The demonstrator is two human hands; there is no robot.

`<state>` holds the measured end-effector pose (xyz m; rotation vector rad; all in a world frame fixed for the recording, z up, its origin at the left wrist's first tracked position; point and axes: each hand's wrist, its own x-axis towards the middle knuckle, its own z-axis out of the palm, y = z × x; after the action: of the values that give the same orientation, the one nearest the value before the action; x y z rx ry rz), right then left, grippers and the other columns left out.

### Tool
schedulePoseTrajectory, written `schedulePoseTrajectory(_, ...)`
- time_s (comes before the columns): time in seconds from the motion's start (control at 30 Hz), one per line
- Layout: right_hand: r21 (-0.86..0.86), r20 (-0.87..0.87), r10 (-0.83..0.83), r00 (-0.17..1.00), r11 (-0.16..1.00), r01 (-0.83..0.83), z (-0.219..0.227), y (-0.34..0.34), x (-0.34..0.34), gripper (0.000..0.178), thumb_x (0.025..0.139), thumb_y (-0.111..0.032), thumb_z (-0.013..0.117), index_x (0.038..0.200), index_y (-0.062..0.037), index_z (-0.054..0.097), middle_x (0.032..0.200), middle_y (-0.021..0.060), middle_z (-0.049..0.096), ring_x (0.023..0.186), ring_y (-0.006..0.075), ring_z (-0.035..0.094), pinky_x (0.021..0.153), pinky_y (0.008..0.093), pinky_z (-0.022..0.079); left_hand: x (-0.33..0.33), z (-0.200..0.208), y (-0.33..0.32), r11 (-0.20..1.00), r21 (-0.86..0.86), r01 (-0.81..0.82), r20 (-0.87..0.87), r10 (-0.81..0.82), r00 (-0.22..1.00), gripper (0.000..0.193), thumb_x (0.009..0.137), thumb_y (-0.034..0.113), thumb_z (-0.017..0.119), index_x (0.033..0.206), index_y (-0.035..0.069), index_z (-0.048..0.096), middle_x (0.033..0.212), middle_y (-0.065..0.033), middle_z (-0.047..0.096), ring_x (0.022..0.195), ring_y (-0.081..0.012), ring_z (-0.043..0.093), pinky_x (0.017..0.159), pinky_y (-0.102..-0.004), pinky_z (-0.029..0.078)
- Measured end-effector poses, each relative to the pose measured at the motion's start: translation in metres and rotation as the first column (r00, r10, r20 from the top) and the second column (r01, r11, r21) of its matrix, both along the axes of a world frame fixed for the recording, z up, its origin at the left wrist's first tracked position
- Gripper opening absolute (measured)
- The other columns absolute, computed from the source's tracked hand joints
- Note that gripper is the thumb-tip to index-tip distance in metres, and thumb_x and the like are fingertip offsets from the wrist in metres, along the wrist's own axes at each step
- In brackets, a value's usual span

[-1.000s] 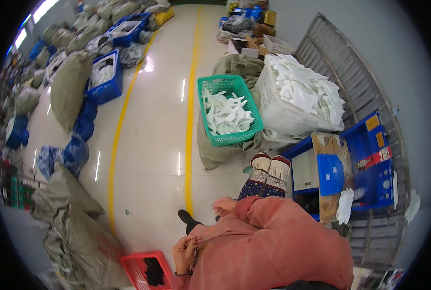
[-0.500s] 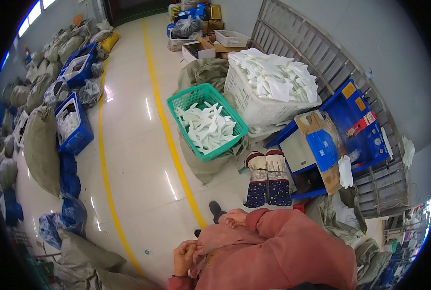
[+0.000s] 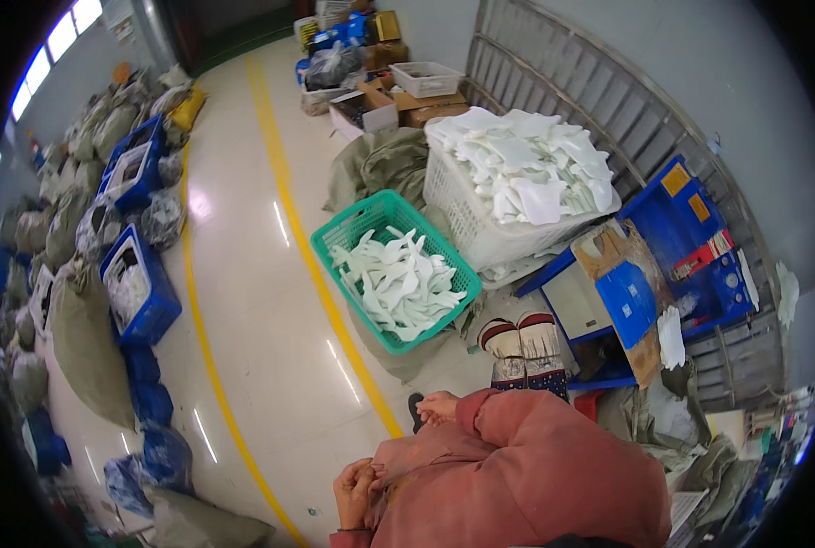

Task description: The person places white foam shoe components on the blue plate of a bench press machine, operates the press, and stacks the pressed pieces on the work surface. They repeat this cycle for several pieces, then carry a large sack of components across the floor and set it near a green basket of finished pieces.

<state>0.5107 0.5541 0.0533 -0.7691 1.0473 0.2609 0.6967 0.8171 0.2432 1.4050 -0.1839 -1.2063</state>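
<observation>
My left hand (image 3: 353,493) is closed at the left edge of my dusty red garment (image 3: 526,466), its fingers curled together. Farther forward, my right hand (image 3: 437,408) is also closed, close against the garment's front edge. Whatever either hand may hold is hidden by the fingers. Ahead of them on the floor stands a green plastic basket (image 3: 323,239) with white curved, glove-like pieces (image 3: 403,283) in it. Behind it to the right, a large white crate (image 3: 467,215) is heaped with similar white flat pieces (image 3: 526,160). A dark shoe (image 3: 415,413) shows beside my right hand.
Right of the baskets are a patterned padded pair (image 3: 521,347) and a blue metal machine (image 3: 663,210) with cardboard on it. A metal rack (image 3: 599,91) leans on the wall. Blue crates (image 3: 165,301) and sacks (image 3: 88,347) line the left, beyond yellow floor lines (image 3: 208,365).
The view has shifted forward: the baskets sit lower and nearer, and the patterned pair is partly covered by my right sleeve. Both hands stay closed by the garment.
</observation>
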Motion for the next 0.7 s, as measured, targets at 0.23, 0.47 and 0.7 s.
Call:
schedulePoseTrajectory(0.23, 0.001, -0.029, -0.176, 0.984, 0.984, 0.176, 0.006, -0.038, 0.018, 0.024, 0.103, -0.030, 0.068, 0.106, -0.0070, 0.066, 0.086, 0.0038, 0.069, 0.066, 0.0135, 0.062, 0.060, 0.0294, 0.055, 0.046, 0.003, -0.066, 0.980, 0.029, 0.199, -0.003, -0.199, 0.980, 0.060, 0.103, 0.009, 0.066, 0.157, -0.002, 0.043, 0.106, -0.0183, 0.077, 0.093, -0.0209, 0.075, 0.084, -0.0304, 0.059)
schedulePoseTrajectory(0.47, -0.064, -0.053, -0.341, 0.939, 0.939, 0.337, -0.019, -0.055, 0.037, 0.025, 0.102, -0.029, 0.069, 0.108, -0.0041, 0.068, 0.094, 0.0065, 0.071, 0.070, 0.0158, 0.066, 0.062, 0.0304, 0.058, 0.125, -0.016, -0.132, 0.926, 0.026, 0.376, -0.036, -0.375, 0.926, 0.051, 0.106, 0.009, 0.063, 0.153, -0.003, 0.048, 0.105, -0.0183, 0.078, 0.093, -0.0206, 0.075, 0.089, -0.0328, 0.060)
schedulePoseTrajectory(0.7, -0.141, -0.109, -0.500, 0.859, 0.863, 0.485, -0.021, -0.054, 0.112, 0.026, 0.101, -0.028, 0.071, 0.108, -0.0028, 0.068, 0.093, 0.0076, 0.072, 0.071, 0.0173, 0.067, 0.063, 0.0314, 0.058, 0.259, -0.038, -0.180, 0.876, 0.005, 0.483, -0.023, -0.483, 0.875, 0.040, 0.108, 0.011, 0.058, 0.145, -0.005, 0.055, 0.094, -0.0152, 0.077, 0.088, -0.0212, 0.075, 0.091, -0.0380, 0.061)
